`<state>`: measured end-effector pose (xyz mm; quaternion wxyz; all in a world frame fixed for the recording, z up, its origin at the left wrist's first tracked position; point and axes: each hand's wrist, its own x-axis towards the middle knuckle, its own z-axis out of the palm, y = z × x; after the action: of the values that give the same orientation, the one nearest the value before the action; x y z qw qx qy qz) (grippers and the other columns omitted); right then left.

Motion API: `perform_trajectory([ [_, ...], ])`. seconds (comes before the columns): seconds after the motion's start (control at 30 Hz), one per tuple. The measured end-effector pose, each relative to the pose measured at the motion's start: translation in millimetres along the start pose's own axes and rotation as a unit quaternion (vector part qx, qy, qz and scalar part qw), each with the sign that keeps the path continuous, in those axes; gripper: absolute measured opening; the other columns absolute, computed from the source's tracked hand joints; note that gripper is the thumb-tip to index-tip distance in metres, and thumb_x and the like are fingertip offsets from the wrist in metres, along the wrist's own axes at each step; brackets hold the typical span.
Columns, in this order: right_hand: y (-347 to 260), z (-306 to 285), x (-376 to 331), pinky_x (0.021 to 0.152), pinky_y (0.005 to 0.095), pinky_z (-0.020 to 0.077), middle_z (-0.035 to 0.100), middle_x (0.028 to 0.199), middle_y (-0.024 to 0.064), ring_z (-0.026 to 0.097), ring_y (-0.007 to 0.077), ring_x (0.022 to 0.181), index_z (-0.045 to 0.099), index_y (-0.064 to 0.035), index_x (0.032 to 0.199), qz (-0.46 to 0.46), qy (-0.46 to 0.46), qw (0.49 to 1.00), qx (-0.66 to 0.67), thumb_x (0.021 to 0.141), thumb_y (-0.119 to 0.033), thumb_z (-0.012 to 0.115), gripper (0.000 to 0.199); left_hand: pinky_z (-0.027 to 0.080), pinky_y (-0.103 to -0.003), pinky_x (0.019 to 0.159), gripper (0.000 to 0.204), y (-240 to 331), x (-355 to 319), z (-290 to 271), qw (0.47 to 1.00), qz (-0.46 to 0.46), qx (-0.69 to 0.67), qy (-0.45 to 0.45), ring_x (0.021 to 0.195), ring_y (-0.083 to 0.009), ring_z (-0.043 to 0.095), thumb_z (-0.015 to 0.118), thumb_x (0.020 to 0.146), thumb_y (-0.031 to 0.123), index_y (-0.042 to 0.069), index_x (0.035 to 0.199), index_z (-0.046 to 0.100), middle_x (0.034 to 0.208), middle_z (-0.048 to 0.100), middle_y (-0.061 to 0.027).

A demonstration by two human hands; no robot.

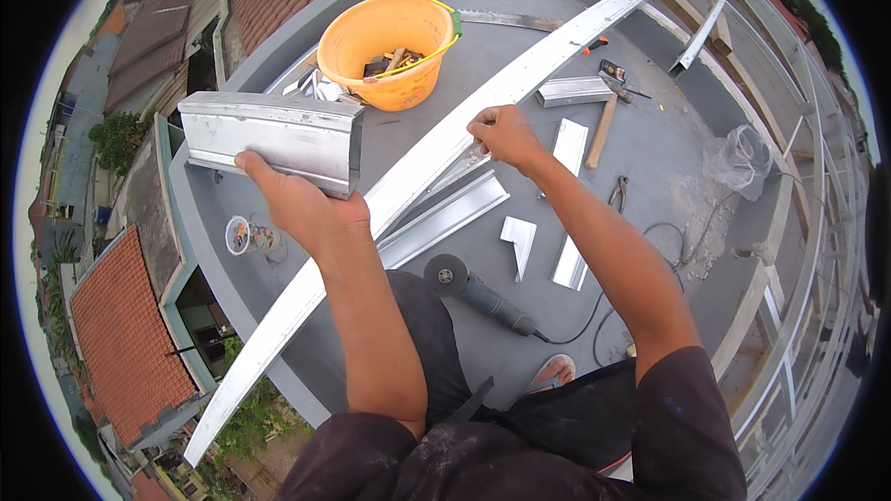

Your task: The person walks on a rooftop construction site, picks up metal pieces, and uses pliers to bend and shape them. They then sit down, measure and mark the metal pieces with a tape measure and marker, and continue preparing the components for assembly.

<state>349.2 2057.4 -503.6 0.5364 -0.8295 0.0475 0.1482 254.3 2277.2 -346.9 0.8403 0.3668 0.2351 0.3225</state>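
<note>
My left hand (302,209) is wrapped around the underside of a short silver metal channel (269,134), its thumb against the near face. The piece is raised at the left, its open end toward the right. A long silver metal channel (418,172) slants across in front of me, from lower left to upper right. At its near edge, my right hand (510,137) is closed with thumb and fingertips pinched together. What lies between those fingers, if anything, is too small to make out. Below the long channel, an angle grinder (478,292) lies on the grey floor close to my leg.
An orange bucket (432,79) with tools stands beyond the long channel. Metal offcuts (571,148), a hammer (601,130), pincers (619,190) and a power cord lie to the right. A clear cup (238,235) sits left, near the low parapet (200,213). Roof framing (789,167) borders the right.
</note>
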Motion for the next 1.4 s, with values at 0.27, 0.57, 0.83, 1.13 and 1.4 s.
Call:
perform_trajectory([
  [0.27,-129.9,-12.3,18.6,0.078,0.0327,0.0596,0.074,0.111,0.0096,0.068,0.0165,0.098,0.065,-0.0014,0.146,-0.133,-0.028,0.989,0.066,0.105,-0.042,0.067,0.058,0.053,-0.039,0.110,0.064,-15.2,31.8,-13.6,0.988,-0.057,0.069,-0.127,0.129,-0.0245,0.064,0.054,0.114,0.048,-0.005,0.150,0.049,0.143,0.063,-0.0169],
  [0.57,-49.8,-101.8,-158.7,0.089,0.0399,0.0610,0.073,0.125,0.0199,0.070,0.0262,0.115,0.057,0.0039,0.148,-0.200,0.022,0.979,-0.021,0.094,-0.039,0.084,0.073,0.052,-0.033,0.093,0.052,-94.0,-59.9,2.8,0.842,-0.024,0.203,-0.499,0.104,-0.0155,0.063,0.063,0.110,0.047,0.000,0.131,0.059,0.116,0.069,-0.0118],
  [0.83,156.9,-120.3,-319.9,0.090,0.0396,0.0563,0.078,0.110,0.0149,0.075,0.0321,0.101,0.073,-0.0014,0.119,-0.068,0.204,0.973,-0.089,0.086,-0.007,0.085,0.036,0.054,-0.043,0.098,0.041,-196.2,-203.3,-68.1,0.552,-0.064,0.402,-0.728,0.111,-0.0346,0.072,0.084,0.094,0.024,0.001,0.124,0.065,0.114,0.075,-0.0191],
  [1.13,270.6,-26.8,-369.8,0.090,0.0456,0.0537,0.067,0.112,0.0119,0.065,0.0375,0.110,0.065,-0.0078,0.115,-0.080,0.191,0.975,-0.080,0.079,0.004,0.081,0.041,0.057,-0.047,0.093,0.043,-232.0,-243.5,-207.4,0.539,-0.058,0.498,-0.677,0.110,-0.0420,0.071,0.087,0.086,0.015,0.005,0.123,0.067,0.118,0.075,-0.0177],
  [1.4,278.7,-40.7,-368.7,0.092,0.0461,0.0562,0.066,0.118,0.0119,0.068,0.0380,0.110,0.064,-0.0070,0.120,-0.090,0.140,0.977,-0.134,0.084,0.005,0.075,0.040,0.058,-0.047,0.092,0.044,-249.0,-243.8,-228.5,0.517,-0.003,0.487,-0.704,0.109,-0.0406,0.071,0.088,0.083,0.013,0.008,0.123,0.069,0.120,0.074,-0.0143],
])
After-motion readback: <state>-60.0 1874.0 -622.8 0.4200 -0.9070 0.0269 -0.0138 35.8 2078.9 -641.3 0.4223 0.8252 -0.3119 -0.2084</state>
